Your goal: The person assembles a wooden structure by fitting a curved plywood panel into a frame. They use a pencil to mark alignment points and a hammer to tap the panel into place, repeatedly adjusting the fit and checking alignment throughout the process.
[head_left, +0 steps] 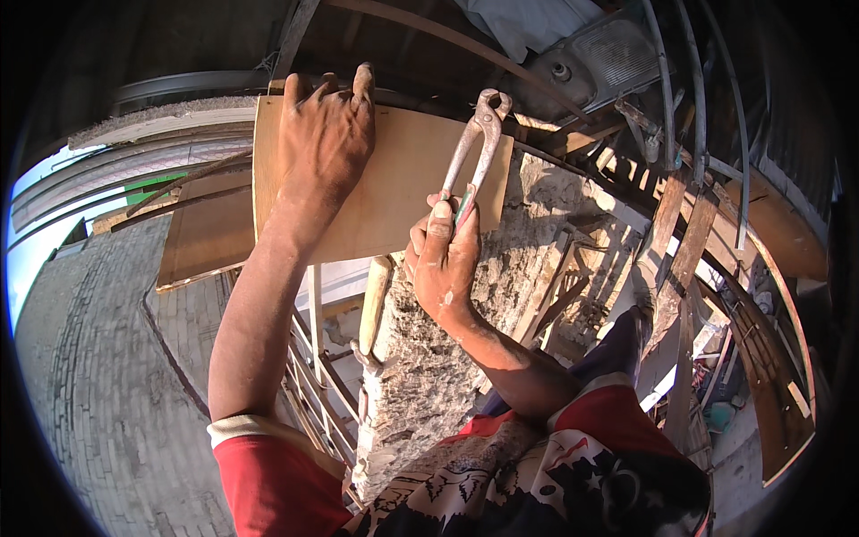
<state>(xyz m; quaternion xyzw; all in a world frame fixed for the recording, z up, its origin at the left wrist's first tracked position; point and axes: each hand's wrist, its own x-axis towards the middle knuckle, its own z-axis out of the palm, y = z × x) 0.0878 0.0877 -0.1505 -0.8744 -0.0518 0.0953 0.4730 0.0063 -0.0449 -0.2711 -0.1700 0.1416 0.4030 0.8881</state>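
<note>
My left hand (324, 141) lies over a pale plywood board (412, 170), its fingers bent over the board's far edge and gripping it. What the fingertips touch behind that edge is hidden. In my right hand (445, 259) is a pair of worn metal pincers (480, 143), held by the handles with the jaws pointing up and away from me. The pincers are in front of the board's right part. Scraps of green colour show on their handles. Below the board, what looks like a hammer (375, 300) with a pale wooden handle rests by the rough wall top.
A broken masonry wall top (429, 385) runs beneath my arms. Long planks (179, 125) are stacked at the left, above a brick surface (107, 331). A metal sink (608, 58) lies at the far right, with bent metal rods and scrap timber (684, 251) nearer.
</note>
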